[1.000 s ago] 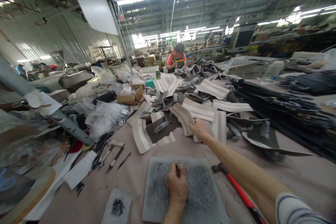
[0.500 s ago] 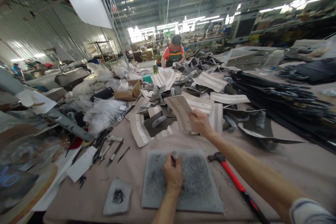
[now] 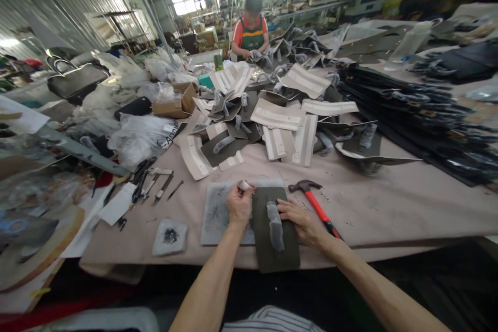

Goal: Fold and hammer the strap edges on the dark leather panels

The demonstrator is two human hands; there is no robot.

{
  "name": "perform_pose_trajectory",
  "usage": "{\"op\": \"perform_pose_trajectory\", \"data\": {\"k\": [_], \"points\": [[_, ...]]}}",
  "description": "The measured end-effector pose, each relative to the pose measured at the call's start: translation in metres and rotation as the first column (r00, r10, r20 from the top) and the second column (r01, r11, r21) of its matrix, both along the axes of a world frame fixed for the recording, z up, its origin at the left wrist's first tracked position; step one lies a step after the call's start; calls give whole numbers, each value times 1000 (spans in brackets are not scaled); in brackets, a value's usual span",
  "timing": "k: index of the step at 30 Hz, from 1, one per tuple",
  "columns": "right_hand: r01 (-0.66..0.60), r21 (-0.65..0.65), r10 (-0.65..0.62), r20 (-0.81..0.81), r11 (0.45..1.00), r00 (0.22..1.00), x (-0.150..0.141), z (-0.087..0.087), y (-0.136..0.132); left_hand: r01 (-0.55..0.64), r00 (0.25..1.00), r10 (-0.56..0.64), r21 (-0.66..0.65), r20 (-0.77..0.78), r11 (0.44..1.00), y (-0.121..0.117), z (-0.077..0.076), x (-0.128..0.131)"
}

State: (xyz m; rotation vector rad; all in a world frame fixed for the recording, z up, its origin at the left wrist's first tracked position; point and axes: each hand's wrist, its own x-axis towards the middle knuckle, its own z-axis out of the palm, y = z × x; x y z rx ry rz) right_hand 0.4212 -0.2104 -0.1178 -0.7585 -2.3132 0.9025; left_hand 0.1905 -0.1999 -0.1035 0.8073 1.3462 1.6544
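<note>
My left hand [image 3: 239,206] is closed around a small metal punch-like tool [image 3: 244,185], its pale round end showing above my fingers. A dark olive bag panel [image 3: 261,236] with a plastic-wrapped handle [image 3: 276,225] lies partly over the right side of the grey board [image 3: 216,218], its lower end reaching past the table's front edge. My right hand [image 3: 301,222] grips the panel's right edge, fingers over the top near the handle; its thumb is hidden. Just right of that hand rests a claw hammer [image 3: 317,205] with a red and black handle.
Panels with cream backs [image 3: 278,114] are heaped beyond the board. A dark-smudged pad [image 3: 170,236] and several hand tools [image 3: 163,189] lie to the left. Black bag pieces [image 3: 408,114] are stacked at right. Across the table a co-worker [image 3: 251,31] handles panels.
My right hand has brought a panel from the heap onto the board, now dark side up. My left hand still holds the tool, now tilted and left of the panel. The view has tipped downward.
</note>
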Motion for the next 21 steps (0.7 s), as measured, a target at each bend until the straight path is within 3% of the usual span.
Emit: {"op": "perform_pose_trajectory", "data": {"k": [4, 8, 11, 12, 14, 16, 17, 19, 21], "points": [[-54, -18, 55, 97, 998, 994, -9, 20, 9, 192, 980, -193, -9, -46, 981, 13, 2, 10], [-62, -34, 65, 98, 998, 993, -13, 21, 12, 298, 949, -298, -8, -99, 954, 18, 1, 12], [160, 30, -160, 19, 987, 987, -3, 14, 10, 318, 944, -317, 1, -96, 948, 17, 0, 7], [295, 58, -295, -13, 954, 955, 3, 11, 8, 323, 942, -322, -3, -95, 946, 16, 0, 6], [558, 113, -558, -34, 822, 829, 19, 5, 4, 329, 938, -328, -14, -107, 944, 15, 1, 4], [704, 182, -722, 53, 686, 690, 37, 0, -2, 327, 935, -327, -25, -135, 945, 14, 2, 5], [734, 206, -761, 125, 647, 636, 45, -2, -5, 327, 932, -328, -30, -152, 945, 14, 2, 5], [750, 213, -775, 274, 626, 570, 58, -5, -13, 329, 926, -330, -40, -181, 944, 14, 2, 7], [737, 187, -736, 397, 649, 548, 64, -6, -20, 329, 924, -332, -46, -191, 943, 15, 2, 8]]}}
